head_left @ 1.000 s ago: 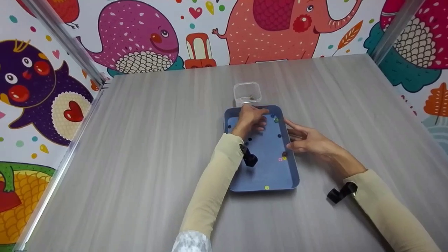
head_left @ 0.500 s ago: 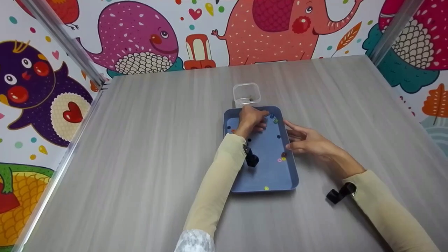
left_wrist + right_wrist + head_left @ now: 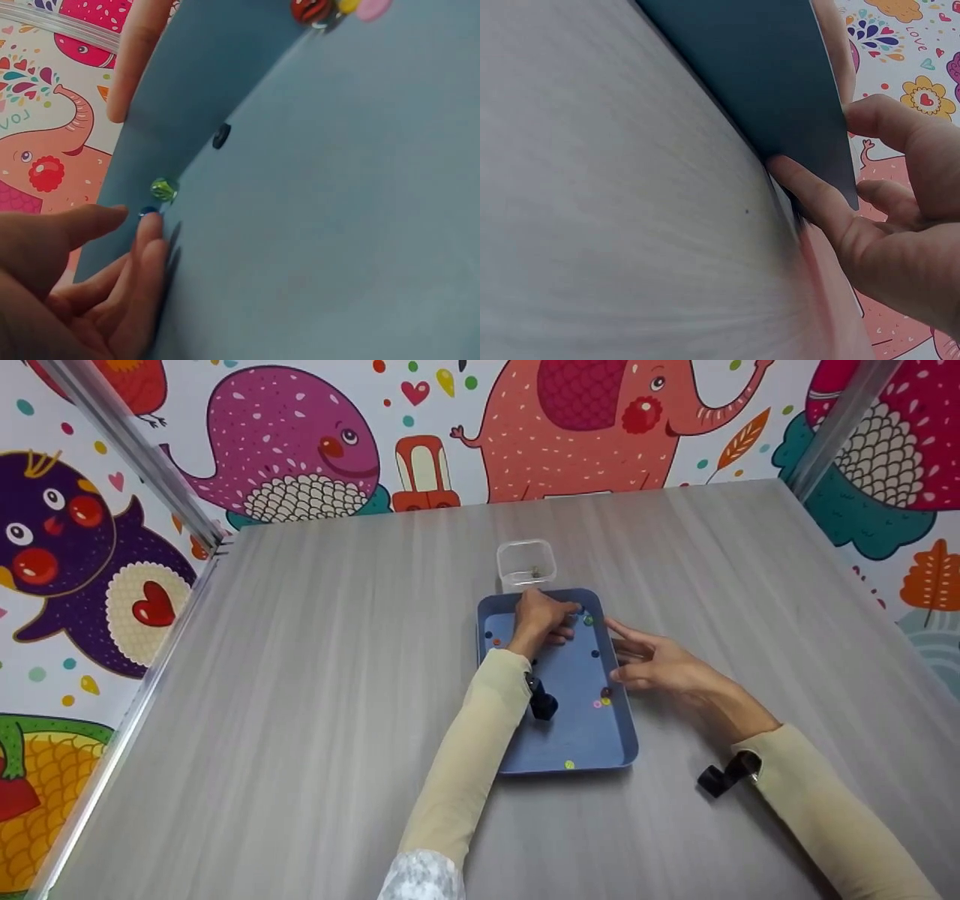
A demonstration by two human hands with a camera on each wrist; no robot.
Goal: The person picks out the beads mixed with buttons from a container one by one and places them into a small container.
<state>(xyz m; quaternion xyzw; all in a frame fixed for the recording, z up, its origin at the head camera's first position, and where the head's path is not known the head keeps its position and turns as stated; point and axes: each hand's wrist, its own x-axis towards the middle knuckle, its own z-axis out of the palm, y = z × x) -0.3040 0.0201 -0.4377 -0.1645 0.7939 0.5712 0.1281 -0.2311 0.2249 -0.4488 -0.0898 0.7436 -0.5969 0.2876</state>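
Observation:
My left hand [image 3: 541, 619] reaches into the far end of a blue tray [image 3: 559, 746]. In the left wrist view, its index fingertip touches a small blue marble [image 3: 148, 211] by the tray wall, while the thumb sits slightly apart. A green marble [image 3: 163, 189] lies beside it, and a black button [image 3: 221, 136] rests further along the wall. At the tray's right side, my right hand [image 3: 660, 660] rests its fingertips against the outer wall and rim, fingers extended; the right wrist view shows one fingertip [image 3: 784, 163] low on that wall.
A clear plastic box [image 3: 526, 564] with a few tiny things inside stands just beyond the tray. Also in the tray lie a reddish marble [image 3: 606, 692], a pink button [image 3: 598, 704], a yellow button [image 3: 569, 765] and an orange piece [image 3: 496, 643]. Patterned walls border the table.
My left hand has edged right, its fingertips closer to the blue marble. An orange piece at the tray's left side has come into sight. My right hand keeps its place on the tray.

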